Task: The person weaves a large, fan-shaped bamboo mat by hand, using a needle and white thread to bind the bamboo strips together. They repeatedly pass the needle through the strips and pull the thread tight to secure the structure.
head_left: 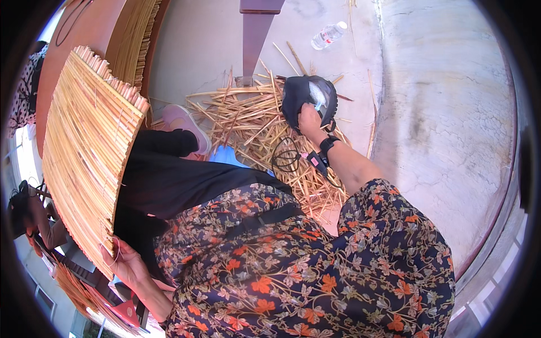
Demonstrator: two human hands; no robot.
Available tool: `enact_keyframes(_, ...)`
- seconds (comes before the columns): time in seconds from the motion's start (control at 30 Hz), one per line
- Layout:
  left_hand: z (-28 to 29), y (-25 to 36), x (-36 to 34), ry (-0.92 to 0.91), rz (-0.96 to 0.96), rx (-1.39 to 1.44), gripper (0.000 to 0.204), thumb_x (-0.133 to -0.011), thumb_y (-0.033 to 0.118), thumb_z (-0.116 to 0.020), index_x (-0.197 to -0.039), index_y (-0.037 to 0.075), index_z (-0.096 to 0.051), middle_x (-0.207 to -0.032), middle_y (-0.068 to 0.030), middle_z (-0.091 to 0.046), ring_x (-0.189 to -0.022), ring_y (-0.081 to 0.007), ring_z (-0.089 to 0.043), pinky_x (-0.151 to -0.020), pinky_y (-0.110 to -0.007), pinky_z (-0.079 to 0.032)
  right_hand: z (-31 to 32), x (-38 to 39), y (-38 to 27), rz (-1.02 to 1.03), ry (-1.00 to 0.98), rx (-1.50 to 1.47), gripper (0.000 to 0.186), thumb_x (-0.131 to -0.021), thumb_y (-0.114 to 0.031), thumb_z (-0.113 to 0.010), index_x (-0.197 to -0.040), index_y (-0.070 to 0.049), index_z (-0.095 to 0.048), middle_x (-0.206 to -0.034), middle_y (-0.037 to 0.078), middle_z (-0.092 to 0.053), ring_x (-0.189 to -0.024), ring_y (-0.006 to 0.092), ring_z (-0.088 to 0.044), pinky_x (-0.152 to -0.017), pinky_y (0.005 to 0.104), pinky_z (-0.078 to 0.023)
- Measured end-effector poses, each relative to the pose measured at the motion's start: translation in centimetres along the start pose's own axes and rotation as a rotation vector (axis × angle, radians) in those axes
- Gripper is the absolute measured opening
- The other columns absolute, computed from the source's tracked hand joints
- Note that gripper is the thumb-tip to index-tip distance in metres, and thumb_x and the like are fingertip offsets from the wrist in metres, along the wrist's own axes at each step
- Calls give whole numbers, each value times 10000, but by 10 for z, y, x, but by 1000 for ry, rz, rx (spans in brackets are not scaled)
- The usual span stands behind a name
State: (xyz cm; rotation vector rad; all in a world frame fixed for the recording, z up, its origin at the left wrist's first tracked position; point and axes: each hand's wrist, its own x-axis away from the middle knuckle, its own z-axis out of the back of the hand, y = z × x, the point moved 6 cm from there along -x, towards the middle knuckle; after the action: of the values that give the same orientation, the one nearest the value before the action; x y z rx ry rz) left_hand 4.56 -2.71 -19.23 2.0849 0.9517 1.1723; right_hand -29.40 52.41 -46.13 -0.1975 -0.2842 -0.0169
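At the lower left, my left hand (pixel 127 262) is closed at the bottom corner of a reed mat (pixel 90 146), with a thin white string (pixel 115 246) looped at its fingers. The mat stands on edge, its stalks lying side by side and stitched with thread. My right hand (pixel 309 120) reaches forward to a soft black bag (pixel 295 96) and appears closed at its opening. Something whitish and light blue (pixel 318 101) shows inside the bag, beside the fingers; what the fingers hold is hidden. A black band (pixel 328 143) circles my right wrist.
Loose cut reed stalks (pixel 248 121) are heaped around the bag. A black cable (pixel 286 158) with a small dark device (pixel 316 161) lies on them. Farther off lies a clear plastic bottle (pixel 329 35). A pink shoe (pixel 189 127) shows beside the mat, and another person (pixel 42 217) at far left.
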Motion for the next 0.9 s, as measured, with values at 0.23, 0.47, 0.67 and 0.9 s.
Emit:
enact_keyframes(0.23, 2, 1, -3, -14, 23, 16, 290, -878, 86, -686, -1101, -72, -588, -1027, -181, -662, -874, -249, -672, -822, -317, -608, 16, -2, 27, -51, 44, 149, 429, -772, -229, -731, -1077, -16, -517, -1076, 203, -569, -986, 388, -622, -808, 467, -536)
enact_keyframes(0.47, -5, -6, -5, -37, 35, 14, 311, -881, 114, -689, -1111, -66, -584, -1016, -187, -662, -880, -256, -677, -801, -324, -612, -15, -41, 56, -159, -162, 28, 770, -764, -367, -717, -1333, 6, -358, -1210, 369, -483, -1116, 501, -541, -945, 488, -476)
enact_keyframes(0.67, -4, -9, -3, 1, -26, 2, 303, -891, 125, -678, -1124, -45, -585, -1033, -170, -661, -875, -247, -683, -777, -320, -615, -14, -55, 68, -184, -235, -31, 800, -741, -380, -697, -1309, 81, -375, -1107, 322, -621, -1069, 426, -612, -953, 437, -477)
enact_keyframes(0.9, -20, -24, 5, -87, -22, -34, 301, -921, 173, -645, -1171, 18, -581, -1059, -166, -670, -878, -244, -693, -756, -310, -617, 42, -71, 73, 14, -209, 299, 554, -799, -260, -623, -1241, 54, -508, -1187, 346, -540, -1028, 477, -593, -943, 480, -473)
